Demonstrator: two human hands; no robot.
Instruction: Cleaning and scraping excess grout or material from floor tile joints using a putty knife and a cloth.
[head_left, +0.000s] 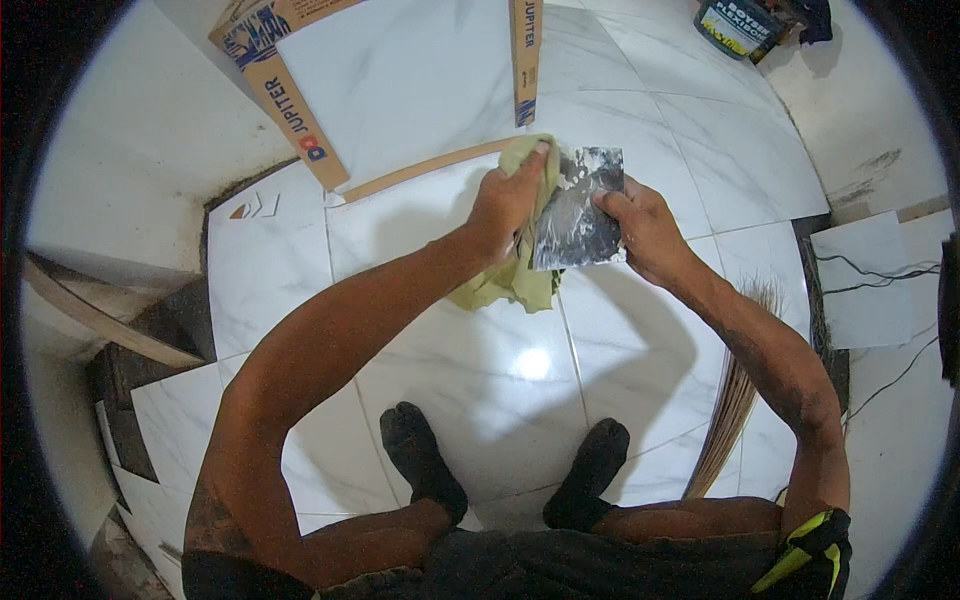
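My left hand (504, 202) grips a yellow-green cloth (525, 289), which hangs down below it. Held up in my right hand (651, 225) is a flat rectangular dark plate (581, 217), smeared with white residue, its right edge between thumb and fingers. The cloth touches or overlaps the plate's left edge. Both hands are above the white marbled floor tiles (457, 367), in front of a large white tile (405, 82) edged with printed cardboard strips (292, 120).
A bundled stick broom (724, 427) lies at the right, beneath my forearm. Small white offcuts (259, 205) rest on the floor at left. A labelled dark container (739, 28) stands at upper right. Thin black cables (877, 279) cross a pale panel at the right. My socked feet (424, 457) are below.
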